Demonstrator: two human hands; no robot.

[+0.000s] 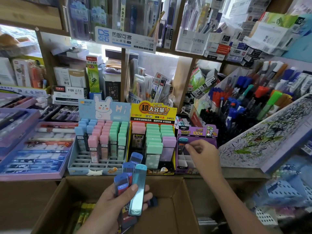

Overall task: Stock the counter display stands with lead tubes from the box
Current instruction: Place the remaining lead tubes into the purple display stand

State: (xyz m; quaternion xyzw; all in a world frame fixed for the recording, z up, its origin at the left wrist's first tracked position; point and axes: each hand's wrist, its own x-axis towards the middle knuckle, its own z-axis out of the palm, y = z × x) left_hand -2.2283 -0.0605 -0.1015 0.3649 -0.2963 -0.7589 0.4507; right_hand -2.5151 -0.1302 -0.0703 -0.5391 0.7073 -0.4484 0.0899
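Left hand (114,198) is lowest in view, over the open brown cardboard box (55,196). Its fingers and thumb are wrapped round a fan of flat translucent plastic lead tubes (137,188), several blue and one teal. Long axes run away from the wearer, rounded caps pointing up and forward at the stands, far ends splayed slightly.

Right hand (202,154) is out at the small purple cardboard display stand (197,132), rightmost of three on the counter. Its fingertips are drawn together against a blue-capped tube (183,144) standing near upright, cap up, in a rear-left cell. I cannot tell whether they pinch it or only touch it. The cells in front look vacant.

Step, by my reading: seating one tube, with the stand barely begun. Next move likely calls for taking a tube off the fan, turning it upright and lowering it base-first into a neighbouring cell.

To the left, the yellow display stand (152,112) and the pale blue rabbit-print stand (103,108) are both partly filled with pastel cases.
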